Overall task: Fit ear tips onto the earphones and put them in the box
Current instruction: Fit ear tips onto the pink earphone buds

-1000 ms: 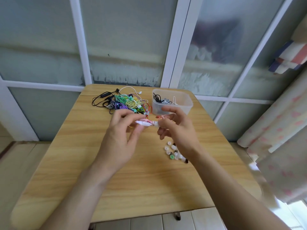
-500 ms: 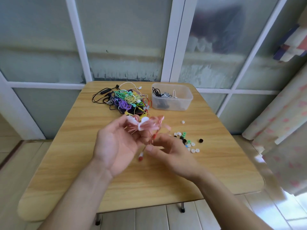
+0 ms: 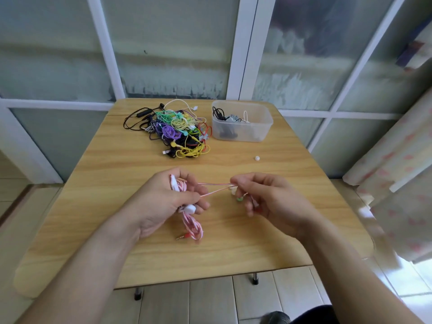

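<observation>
Fingers of the right hand are pinched on the earbud end of the pink-and-white earphones; the coiled cable is gripped by the left hand above the surface. Ear-tip fitting is judged under way. Next, a seated tip must be confirmed before transfer to the box.

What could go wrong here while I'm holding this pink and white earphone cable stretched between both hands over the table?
The cable runs taut between the left hand and right hand; more pull might strain it. Its loose coil and plug dangle under the left hand and could tangle. The lone white ear tip lies apart near the box and could be knocked off the table.
</observation>
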A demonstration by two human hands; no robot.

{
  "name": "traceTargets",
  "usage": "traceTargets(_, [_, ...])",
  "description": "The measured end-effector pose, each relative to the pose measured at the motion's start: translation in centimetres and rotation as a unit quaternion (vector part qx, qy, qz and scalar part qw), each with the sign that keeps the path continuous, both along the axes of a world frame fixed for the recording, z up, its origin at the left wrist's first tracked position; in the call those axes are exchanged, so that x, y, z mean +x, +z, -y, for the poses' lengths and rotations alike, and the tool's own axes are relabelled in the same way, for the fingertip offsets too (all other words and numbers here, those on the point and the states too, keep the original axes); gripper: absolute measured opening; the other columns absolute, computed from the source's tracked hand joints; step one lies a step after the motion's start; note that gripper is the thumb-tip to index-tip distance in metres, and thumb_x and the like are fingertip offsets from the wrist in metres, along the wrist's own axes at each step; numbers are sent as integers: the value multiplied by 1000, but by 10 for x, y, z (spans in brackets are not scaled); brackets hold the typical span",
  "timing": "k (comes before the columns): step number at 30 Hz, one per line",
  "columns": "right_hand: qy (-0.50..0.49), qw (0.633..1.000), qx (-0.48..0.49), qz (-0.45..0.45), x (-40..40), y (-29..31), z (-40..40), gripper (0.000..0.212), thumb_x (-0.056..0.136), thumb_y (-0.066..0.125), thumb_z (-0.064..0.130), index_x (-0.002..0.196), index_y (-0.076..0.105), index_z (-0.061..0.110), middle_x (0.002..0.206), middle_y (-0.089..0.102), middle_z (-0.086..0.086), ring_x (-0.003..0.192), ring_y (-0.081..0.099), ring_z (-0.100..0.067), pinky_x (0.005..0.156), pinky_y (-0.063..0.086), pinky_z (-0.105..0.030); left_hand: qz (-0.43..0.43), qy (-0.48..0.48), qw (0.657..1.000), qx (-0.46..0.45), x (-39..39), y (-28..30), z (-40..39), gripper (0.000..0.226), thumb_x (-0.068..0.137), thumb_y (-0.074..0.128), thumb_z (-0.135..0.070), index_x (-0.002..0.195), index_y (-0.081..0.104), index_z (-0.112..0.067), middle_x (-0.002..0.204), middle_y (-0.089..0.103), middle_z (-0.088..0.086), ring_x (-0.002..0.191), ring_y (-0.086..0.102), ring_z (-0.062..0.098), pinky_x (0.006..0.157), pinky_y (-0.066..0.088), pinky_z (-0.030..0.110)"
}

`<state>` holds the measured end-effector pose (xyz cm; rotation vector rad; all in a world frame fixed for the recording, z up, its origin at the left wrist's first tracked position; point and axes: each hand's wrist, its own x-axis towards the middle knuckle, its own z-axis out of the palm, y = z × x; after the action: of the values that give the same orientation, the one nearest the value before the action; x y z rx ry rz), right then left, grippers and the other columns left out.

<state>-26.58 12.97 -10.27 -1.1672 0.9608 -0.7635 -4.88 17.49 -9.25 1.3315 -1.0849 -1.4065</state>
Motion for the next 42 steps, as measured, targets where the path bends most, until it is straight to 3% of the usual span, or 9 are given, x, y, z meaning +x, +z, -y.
traceTargets(4, [11,1000,-1,8,-10,2,2,24,90,63,11,100,65,-11,85,64,-18,60,60,-15,57,53,-24,96,-53,994,-14,1,-1,-2,32,81,68,9,108,61,-8,94,71,20,69,67,27,58,56,30])
traceTargets(8, [32,999,-28,-9,-5,3,-3,27,92,62,21,94,66,-6,76,65,-11,54,56,-17,48,48,-25,219,-65,968,-106,-6,-3,-2,47,64,75,-48,103,70,-22,91,73,-4,83,67,9,74,51,23])
traceTargets(10, [47,995,-66,-61,1,3,-8,31,95,58,26,93,67,-4,66,63,-5,48,51,-14,42,41,-23,269,-61,947,-165,-15,-5,-4,53,63,72,-56,108,67,-29,97,71,-14,97,64,-1,82,48,16])
traceTargets(16, [43,989,-85,-115,19,-6,-14,49,100,46,43,89,71,3,59,53,-8,54,45,-16,50,37,-25,295,-39,934,-197,-34,-14,-3,25,76,81,-21,94,72,-35,73,73,-7,64,67,11,68,56,32])
traceTargets(22, [66,996,52,13,12,-2,-11,23,100,46,3,112,60,-10,89,62,-18,71,57,-22,60,49,-26,269,27,950,-154,-28,-19,0,15,86,72,-14,94,76,-25,57,69,1,50,66,25,44,53,28])
traceTargets(28, [-20,999,25,36,11,-1,-10,20,85,67,6,102,61,-5,84,71,-22,75,68,-27,67,57,-27,231,-7,956,-178,-27,-18,-1,12,82,74,-14,89,75,-24,74,73,-8,63,67,13,57,59,36])
traceTargets(32, [-12,999,6,33,12,2,-13,28,72,74,19,89,69,-1,76,71,-16,65,67,-19,59,56,-25,196,-1,963,-188,-28,-17,-1,17,81,76,-16,95,74,-25,75,71,-3,62,66,18,49,54,31])
traceTargets(35, [-13,1000,-1,26,12,3,-14,26,71,75,23,86,74,2,74,70,-13,62,66,-17,58,56,-23,194,-12,961,-196,-27,-17,-1,12,81,76,-19,88,74,-28,71,71,0,61,65,28,53,55,41])
traceTargets(42, [1,999,7,48,7,3,-12,38,65,77,10,100,71,-3,87,72,-17,77,70,-26,75,60,-29,142,11,973,-183,-23,-19,3,6,86,70,-14,90,75,-13,75,75,6,67,72,21,71,58,40])
